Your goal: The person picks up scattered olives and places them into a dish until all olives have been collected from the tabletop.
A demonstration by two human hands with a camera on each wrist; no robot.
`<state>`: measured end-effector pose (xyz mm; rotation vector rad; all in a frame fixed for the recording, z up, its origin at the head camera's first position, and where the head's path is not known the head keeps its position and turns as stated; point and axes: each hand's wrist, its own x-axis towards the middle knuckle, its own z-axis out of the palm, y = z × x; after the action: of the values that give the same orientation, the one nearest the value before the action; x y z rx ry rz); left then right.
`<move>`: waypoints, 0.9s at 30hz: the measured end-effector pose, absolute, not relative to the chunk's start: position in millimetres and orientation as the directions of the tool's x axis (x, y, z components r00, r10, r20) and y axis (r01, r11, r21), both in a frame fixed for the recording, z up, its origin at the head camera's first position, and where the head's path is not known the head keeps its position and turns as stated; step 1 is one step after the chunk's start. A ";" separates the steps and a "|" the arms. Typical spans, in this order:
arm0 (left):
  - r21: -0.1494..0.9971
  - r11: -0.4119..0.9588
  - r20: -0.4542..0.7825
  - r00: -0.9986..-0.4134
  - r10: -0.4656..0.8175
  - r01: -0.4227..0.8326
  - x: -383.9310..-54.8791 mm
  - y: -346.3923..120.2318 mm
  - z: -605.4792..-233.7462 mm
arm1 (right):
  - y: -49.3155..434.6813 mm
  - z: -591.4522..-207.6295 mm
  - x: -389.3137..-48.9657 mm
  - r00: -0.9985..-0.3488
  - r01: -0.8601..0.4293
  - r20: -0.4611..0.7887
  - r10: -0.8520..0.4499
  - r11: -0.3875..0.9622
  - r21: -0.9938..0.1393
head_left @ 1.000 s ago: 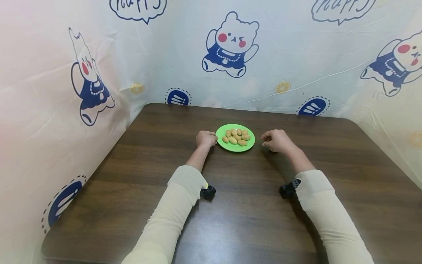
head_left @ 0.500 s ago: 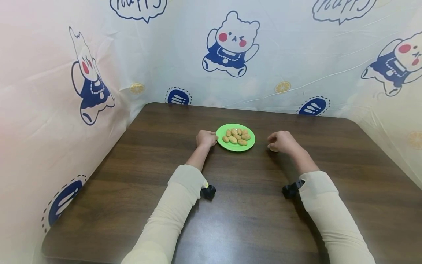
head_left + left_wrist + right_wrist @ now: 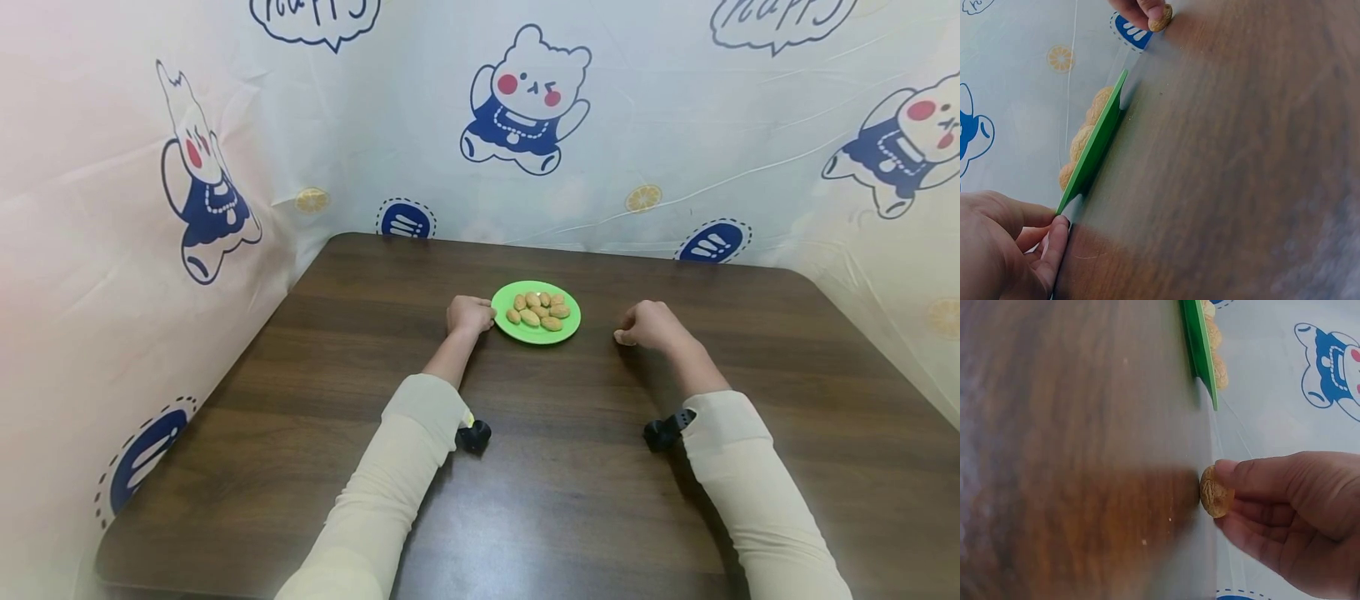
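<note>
In the head view, a round green plate (image 3: pixel 534 335) with several tan unshelled peanuts (image 3: pixel 529 318) lies toward the back of the table. My left hand (image 3: pixel 469 315) is at its left edge; the left wrist view shows thumb and fingers pinching the rim (image 3: pixel 1062 206). To the right of the plate is my right hand (image 3: pixel 651 325). Between its thumb and fingers it pinches a single wrinkled peanut (image 3: pixel 1215 492), held right at the tabletop. From above, that peanut is mostly hidden by the hand.
The dark brown wooden table (image 3: pixel 555 433) reaches back to a printed curtain (image 3: pixel 420 108) with cartoon bears. Small black wrist cameras hang under both forearms, the left camera (image 3: pixel 474 437) and the right camera (image 3: pixel 662 433), close above the wood.
My right hand has moved a little right, away from the plate, and its fingers have come closer to the table. The left hand and the plate stay where they were.
</note>
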<state>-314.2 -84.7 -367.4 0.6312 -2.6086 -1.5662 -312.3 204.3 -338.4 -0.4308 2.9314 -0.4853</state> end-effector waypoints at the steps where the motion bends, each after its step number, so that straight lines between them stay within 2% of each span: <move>1: 0.853 0.408 -0.177 -0.917 -0.359 -0.324 -314.3 -84.6 -367.4 | 204.6 -338.1 -312.1 -0.950 -0.253 -0.093 -0.297 0.911 -0.327; 27: 0.860 0.387 -0.189 -0.911 -0.366 -0.334 -317.4 -83.7 -369.8 | 200.3 -339.9 -313.4 -0.960 -0.242 -0.055 -0.275 0.912 -0.331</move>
<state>-317.4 -83.7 -369.8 0.6540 -2.5894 -1.5932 -313.4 200.3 -339.9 -0.4036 2.9733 -0.4956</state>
